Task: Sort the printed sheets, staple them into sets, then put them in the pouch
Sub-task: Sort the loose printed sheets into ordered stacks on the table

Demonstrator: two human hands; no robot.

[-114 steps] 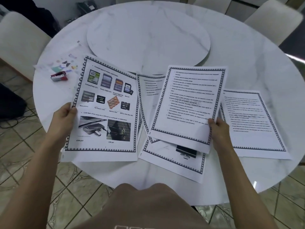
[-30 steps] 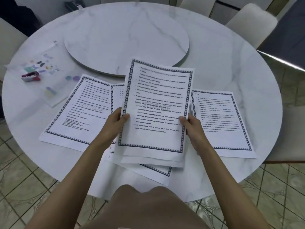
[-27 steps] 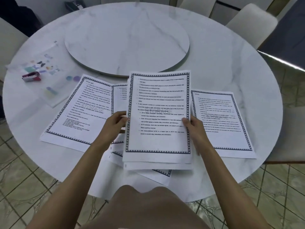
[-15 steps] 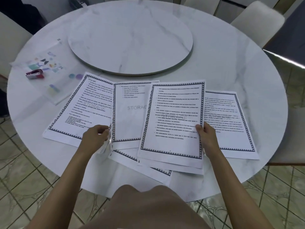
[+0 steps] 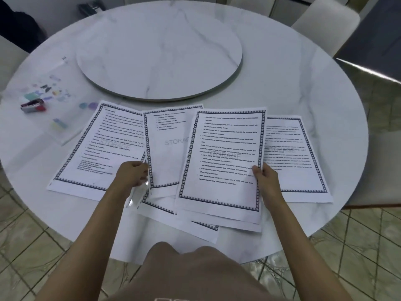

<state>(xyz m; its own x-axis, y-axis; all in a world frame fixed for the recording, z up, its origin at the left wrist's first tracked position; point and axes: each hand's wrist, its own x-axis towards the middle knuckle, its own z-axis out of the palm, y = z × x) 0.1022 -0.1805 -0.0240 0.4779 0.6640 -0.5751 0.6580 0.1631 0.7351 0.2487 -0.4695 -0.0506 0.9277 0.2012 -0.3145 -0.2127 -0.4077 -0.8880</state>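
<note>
Left hand (image 5: pixel 132 175) lets go of the stack (image 5: pixel 221 161) and, I think, pinches the middle sheet (image 5: pixel 167 148) lying on the surface (image 5: pixel 303 94), right hand (image 5: pixel 264 179) gripping the stack's edge, so square edges up before stapling.

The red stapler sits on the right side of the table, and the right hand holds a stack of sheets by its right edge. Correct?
No. The head view shows the stapler on the left side of the table, not the right. The right hand does hold the stack of sheets by its right edge.
</note>
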